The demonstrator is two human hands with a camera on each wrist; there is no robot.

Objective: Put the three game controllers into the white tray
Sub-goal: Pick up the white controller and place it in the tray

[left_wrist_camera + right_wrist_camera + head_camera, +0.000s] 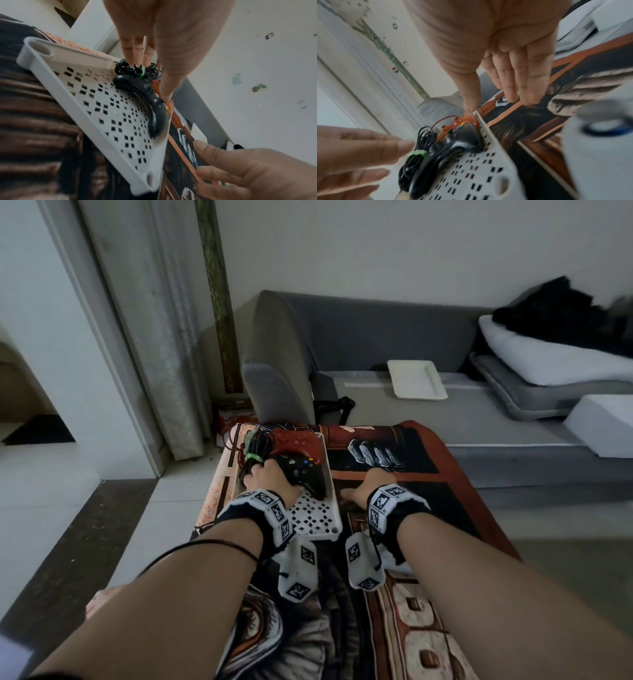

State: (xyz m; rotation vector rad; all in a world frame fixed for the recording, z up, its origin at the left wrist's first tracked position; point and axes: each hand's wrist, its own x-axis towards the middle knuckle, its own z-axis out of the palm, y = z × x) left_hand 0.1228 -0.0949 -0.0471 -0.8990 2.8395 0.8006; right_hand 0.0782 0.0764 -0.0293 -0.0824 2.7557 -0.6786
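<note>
The white perforated tray [317, 520] lies on a printed cloth. Inside it, a black controller [303, 472] lies near the tray's right wall, and a red controller [296, 441] sits just beyond it. A coiled black cable with a green tie [137, 71] lies at the black controller's left end. My left hand [269, 477] reaches into the tray with straight fingers [132, 54] touching the cable bundle; the thumb lies along the black controller [149, 100]. My right hand [363, 484] rests flat on the cloth just right of the tray, with its fingertips [527, 92] pressing the fabric.
The printed cloth [411, 474] covers a low surface in front of a grey sofa [359, 337]. On the sofa lie a flat white dish [416, 380], a white pillow [548, 357] and a white block [603, 429]. A doorframe and tiled floor are to the left.
</note>
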